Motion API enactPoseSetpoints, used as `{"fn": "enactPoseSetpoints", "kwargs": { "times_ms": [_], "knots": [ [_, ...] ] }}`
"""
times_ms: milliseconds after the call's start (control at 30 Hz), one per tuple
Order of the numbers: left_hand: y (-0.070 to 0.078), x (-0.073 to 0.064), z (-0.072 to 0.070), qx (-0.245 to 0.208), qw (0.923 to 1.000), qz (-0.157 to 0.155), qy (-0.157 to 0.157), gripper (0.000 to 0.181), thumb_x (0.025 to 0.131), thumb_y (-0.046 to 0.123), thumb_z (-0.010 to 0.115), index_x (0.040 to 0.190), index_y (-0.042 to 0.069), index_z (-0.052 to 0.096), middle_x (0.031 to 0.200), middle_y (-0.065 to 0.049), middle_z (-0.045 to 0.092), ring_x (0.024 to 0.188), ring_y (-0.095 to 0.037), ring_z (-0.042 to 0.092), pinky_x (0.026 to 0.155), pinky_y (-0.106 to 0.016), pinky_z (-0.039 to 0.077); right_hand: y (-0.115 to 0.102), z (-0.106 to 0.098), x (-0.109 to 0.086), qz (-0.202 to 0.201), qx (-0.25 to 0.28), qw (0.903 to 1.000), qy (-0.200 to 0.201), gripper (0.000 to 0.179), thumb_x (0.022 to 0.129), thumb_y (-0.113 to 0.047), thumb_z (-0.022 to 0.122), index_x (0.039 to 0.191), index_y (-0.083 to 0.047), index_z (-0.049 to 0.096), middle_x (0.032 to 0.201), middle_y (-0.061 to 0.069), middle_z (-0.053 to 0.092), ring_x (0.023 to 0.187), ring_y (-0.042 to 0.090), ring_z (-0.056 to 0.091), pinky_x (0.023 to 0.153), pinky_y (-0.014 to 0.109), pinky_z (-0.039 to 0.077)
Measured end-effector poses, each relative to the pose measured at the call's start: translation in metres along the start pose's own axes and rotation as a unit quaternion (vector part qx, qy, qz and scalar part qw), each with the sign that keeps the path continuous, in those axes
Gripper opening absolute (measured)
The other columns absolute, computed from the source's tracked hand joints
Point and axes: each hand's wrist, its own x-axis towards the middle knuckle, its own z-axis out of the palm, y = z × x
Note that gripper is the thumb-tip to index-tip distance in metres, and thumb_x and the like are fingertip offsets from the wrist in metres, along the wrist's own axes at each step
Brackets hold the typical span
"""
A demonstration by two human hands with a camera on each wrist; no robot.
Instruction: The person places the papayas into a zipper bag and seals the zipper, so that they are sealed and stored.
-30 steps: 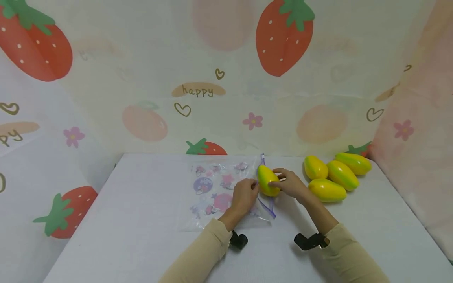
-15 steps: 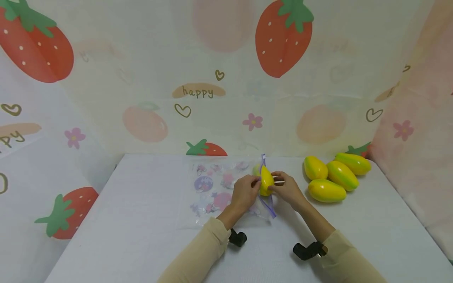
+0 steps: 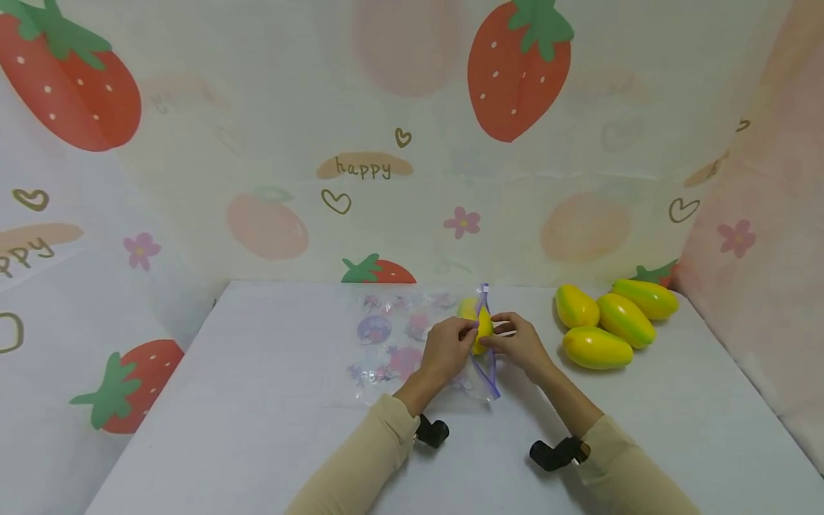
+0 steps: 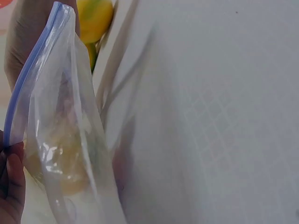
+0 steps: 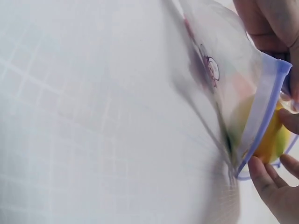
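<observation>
A clear zip bag (image 3: 376, 365) with pink and purple prints lies on the table, its purple zip edge spread apart on the right side. My left hand (image 3: 445, 350) pinches the upper zip edge between thumb and fingers. A yellow-green mango (image 3: 484, 330) sits partly inside the mouth, its left part showing through the plastic. Around its outer end curl the fingers of my right hand (image 3: 523, 345), seen close up with the mango (image 5: 271, 140) in the right wrist view. Through the film in the left wrist view the mango (image 4: 65, 163) appears blurred.
Several more mangoes (image 3: 608, 322) lie grouped at the table's back right. A white table (image 3: 270, 400) spreads below, with a strawberry-printed cloth (image 3: 386, 222) hanging behind it. Black wrist cameras (image 3: 556, 454) sit at both cuffs.
My right hand has pushed the mango leftward from in front of the bag's mouth to partly inside it. The left hand keeps its pinch on the zip edge.
</observation>
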Motion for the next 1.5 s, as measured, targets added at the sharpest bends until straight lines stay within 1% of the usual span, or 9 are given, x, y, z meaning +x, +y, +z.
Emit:
{"fn": "enactPoseSetpoints", "kwargs": {
  "times_ms": [200, 367, 533, 700, 867, 1000, 1200, 1367, 1500],
  "knots": [
    [0.000, 0.002, -0.003, -0.009, 0.9999, 0.001, -0.010, 0.019, 0.093, 0.015, 0.064, 0.106, 0.004, 0.074, 0.094, -0.008, 0.074, 0.081, -0.017, 0.068, 0.071, -0.022, 0.055, 0.000, 0.000, 0.003, -0.027, -0.009, 0.9996, -0.005, 0.046, 0.086, -0.008, 0.070, 0.127, 0.003, 0.055, 0.119, 0.027, 0.059, 0.096, 0.026, 0.062, 0.075, 0.022, 0.052],
    [0.000, 0.004, -0.003, -0.017, 0.9997, 0.006, -0.013, 0.020, 0.093, 0.014, 0.064, 0.106, 0.003, 0.074, 0.094, -0.008, 0.075, 0.083, -0.018, 0.069, 0.071, -0.023, 0.054, -0.003, 0.004, 0.007, -0.032, 0.000, 0.9995, 0.003, 0.045, 0.086, -0.011, 0.072, 0.124, 0.006, 0.056, 0.113, 0.026, 0.061, 0.088, 0.019, 0.063, 0.072, 0.021, 0.054],
    [-0.001, 0.004, -0.001, -0.034, 0.9993, 0.001, -0.017, 0.019, 0.092, 0.014, 0.065, 0.105, 0.002, 0.074, 0.093, -0.009, 0.075, 0.082, -0.019, 0.069, 0.070, -0.021, 0.054, -0.003, 0.008, 0.015, -0.044, 0.018, 0.9989, 0.003, 0.042, 0.088, -0.006, 0.069, 0.123, 0.011, 0.055, 0.112, 0.030, 0.063, 0.085, 0.013, 0.065, 0.073, 0.022, 0.056],
    [-0.002, 0.003, -0.001, -0.071, 0.9973, -0.015, -0.014, 0.019, 0.092, 0.013, 0.065, 0.103, 0.001, 0.074, 0.093, -0.010, 0.075, 0.085, -0.021, 0.069, 0.072, -0.022, 0.055, 0.000, 0.012, 0.021, -0.067, 0.050, 0.9961, -0.028, 0.036, 0.090, 0.004, 0.058, 0.123, 0.017, 0.053, 0.119, 0.036, 0.060, 0.093, 0.018, 0.067, 0.079, 0.023, 0.057],
    [-0.003, 0.002, -0.001, -0.107, 0.9936, -0.033, -0.013, 0.020, 0.092, 0.011, 0.066, 0.104, -0.001, 0.074, 0.093, -0.012, 0.075, 0.083, -0.021, 0.069, 0.071, -0.022, 0.055, -0.002, 0.003, 0.019, -0.076, -0.015, 0.9968, -0.016, 0.034, 0.093, -0.002, 0.059, 0.124, 0.012, 0.057, 0.119, 0.030, 0.062, 0.097, 0.025, 0.067, 0.080, 0.027, 0.058],
    [-0.003, 0.002, 0.000, -0.111, 0.9928, -0.044, -0.011, 0.019, 0.091, 0.010, 0.066, 0.104, -0.001, 0.074, 0.092, -0.012, 0.075, 0.082, -0.020, 0.069, 0.072, -0.023, 0.055, -0.007, -0.012, 0.015, -0.089, -0.069, 0.9936, -0.004, 0.033, 0.094, -0.007, 0.060, 0.122, 0.009, 0.060, 0.115, 0.028, 0.065, 0.097, 0.031, 0.066, 0.078, 0.029, 0.058],
    [-0.004, 0.003, 0.001, -0.102, 0.9937, -0.046, -0.005, 0.018, 0.091, 0.012, 0.067, 0.103, 0.001, 0.075, 0.090, -0.011, 0.075, 0.083, -0.020, 0.068, 0.074, -0.023, 0.055, -0.009, -0.037, 0.010, -0.102, -0.142, 0.9846, 0.006, 0.033, 0.094, -0.010, 0.062, 0.122, 0.007, 0.060, 0.111, 0.025, 0.067, 0.095, 0.032, 0.066, 0.076, 0.028, 0.057],
    [-0.004, 0.001, 0.003, -0.103, 0.9933, -0.053, -0.005, 0.019, 0.091, 0.013, 0.066, 0.103, 0.001, 0.075, 0.092, -0.010, 0.075, 0.084, -0.019, 0.067, 0.075, -0.023, 0.055, -0.008, -0.051, 0.003, -0.097, -0.170, 0.9806, -0.009, 0.035, 0.095, -0.012, 0.061, 0.125, 0.006, 0.059, 0.117, 0.025, 0.065, 0.105, 0.035, 0.062, 0.086, 0.039, 0.057],
    [-0.004, 0.000, 0.003, -0.108, 0.9923, -0.059, -0.008, 0.019, 0.092, 0.013, 0.066, 0.104, 0.001, 0.074, 0.092, -0.010, 0.075, 0.083, -0.018, 0.066, 0.075, -0.023, 0.054, -0.009, -0.061, -0.003, -0.099, -0.183, 0.9780, -0.018, 0.038, 0.095, -0.016, 0.062, 0.127, 0.004, 0.058, 0.122, 0.025, 0.062, 0.109, 0.036, 0.060, 0.090, 0.043, 0.055]
  ]
}}
